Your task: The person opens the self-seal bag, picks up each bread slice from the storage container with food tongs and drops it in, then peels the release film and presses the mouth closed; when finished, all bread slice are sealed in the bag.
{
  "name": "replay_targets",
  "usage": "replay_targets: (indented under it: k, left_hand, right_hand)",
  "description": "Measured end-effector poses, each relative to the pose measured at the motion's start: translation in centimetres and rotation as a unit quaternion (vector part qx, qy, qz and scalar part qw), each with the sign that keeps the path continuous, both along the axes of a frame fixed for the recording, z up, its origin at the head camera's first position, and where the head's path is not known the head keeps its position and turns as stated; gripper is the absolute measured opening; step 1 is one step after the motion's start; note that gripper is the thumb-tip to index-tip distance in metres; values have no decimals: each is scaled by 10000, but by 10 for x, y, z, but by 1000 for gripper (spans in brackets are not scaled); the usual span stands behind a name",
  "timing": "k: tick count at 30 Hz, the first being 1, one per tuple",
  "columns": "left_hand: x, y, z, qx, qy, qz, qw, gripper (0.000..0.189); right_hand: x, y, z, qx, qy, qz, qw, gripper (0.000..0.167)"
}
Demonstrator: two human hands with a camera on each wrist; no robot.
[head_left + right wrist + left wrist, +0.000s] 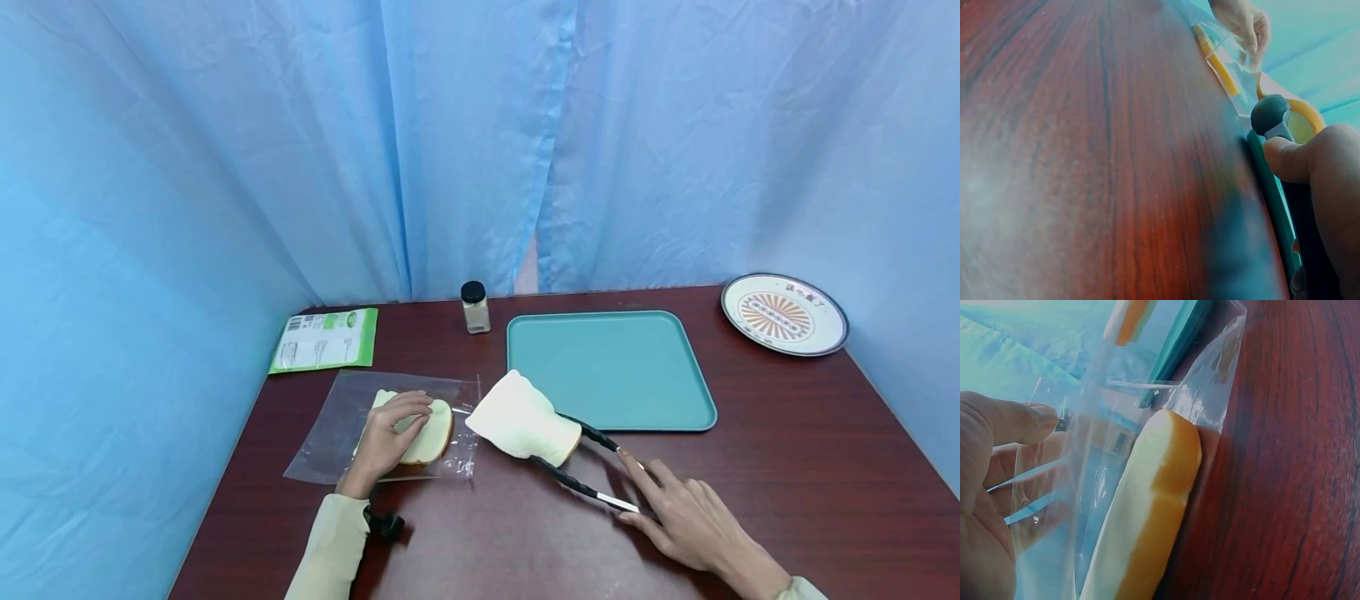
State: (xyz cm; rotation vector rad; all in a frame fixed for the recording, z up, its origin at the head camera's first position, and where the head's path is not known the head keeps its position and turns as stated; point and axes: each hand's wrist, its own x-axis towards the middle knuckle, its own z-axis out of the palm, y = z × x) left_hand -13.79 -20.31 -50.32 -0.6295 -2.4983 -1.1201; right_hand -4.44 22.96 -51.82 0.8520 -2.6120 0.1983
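Note:
My left hand (390, 433) is over a clear plastic bag (318, 450) on the table and pinches its upper film between thumb and fingers. Inside the bag lies a bread slice (435, 437), its brown crust (1175, 469) facing the left wrist camera. My right hand (686, 512) grips black tongs (566, 482) with thumb and fingers spread along the two arms. Between the tongs' ends is another bread slice (517, 417), held tilted close to the bag's right end. In the right wrist view, the thumb presses the tongs (1304, 219) from above.
A teal tray (615, 367) lies behind the tongs, its near left corner overlapped by the held slice. At the back stand a black-capped seasoning jar (476, 315) and, far right, a patterned plate (828, 333). A green-white packet (322, 342) lies back left. Blue curtains (465, 150) surround the table.

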Motion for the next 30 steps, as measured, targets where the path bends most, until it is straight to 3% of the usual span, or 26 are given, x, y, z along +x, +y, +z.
replay_targets:
  k: [6, 17, 30]
  left_hand:
    - [1, -1, 1, 9, -13, 45, 10000, 14]
    - [-1, -3, 2, 158, 349, -121, 9992, 13]
    - [-2, -2, 2, 294, 429, -220, 9984, 13]
  right_hand:
    - [-2, -2, 1, 67, 76, 115, 9999, 72]
    - [-6, -7, 2, 195, 70, 387, 9990, 72]
    - [-13, -14, 3, 294, 194, 673, 9971, 71]
